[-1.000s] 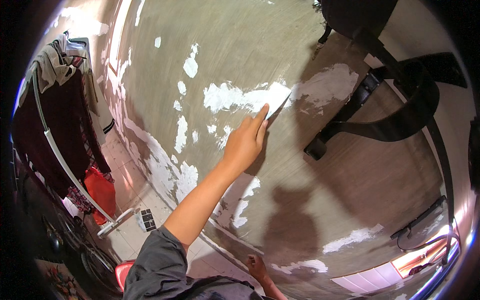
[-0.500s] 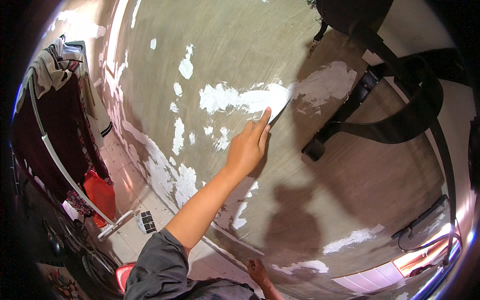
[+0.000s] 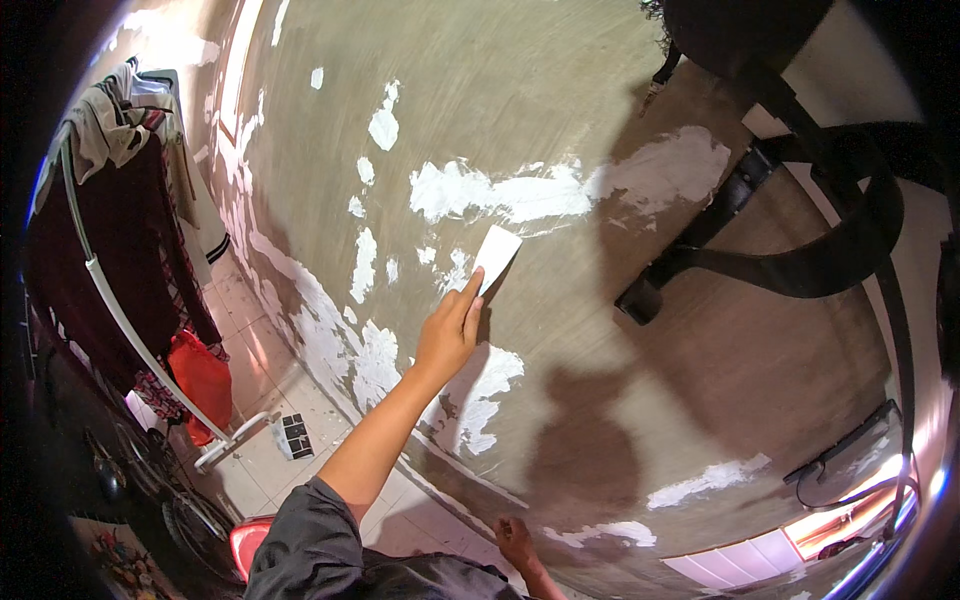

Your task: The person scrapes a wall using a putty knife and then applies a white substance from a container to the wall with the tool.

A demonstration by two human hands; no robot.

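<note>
My left hand (image 3: 447,335) grips a putty knife (image 3: 496,252), its index finger stretched along the pale, broad blade. The blade is just below a long smeared patch of white putty (image 3: 530,196) on the grey plastered wall (image 3: 560,290). Whether its edge touches the wall I cannot tell. A smaller putty patch (image 3: 455,273) is close to the blade's left side. Low in the view, my right hand (image 3: 515,545) is closed with curled fingers in shadow; what it holds, if anything, is hidden.
At left, clothes (image 3: 110,240) hang on a white-framed rack (image 3: 125,325) above a tiled floor (image 3: 250,340), beside a red bag (image 3: 200,380). A black curved frame with straps (image 3: 800,265) juts in at right. A red object (image 3: 245,545) is low at left.
My left hand has drawn the putty knife down and to the left, off the long putty patch. That patch now shows a wider, smoother right part. My right hand stays about where it was.
</note>
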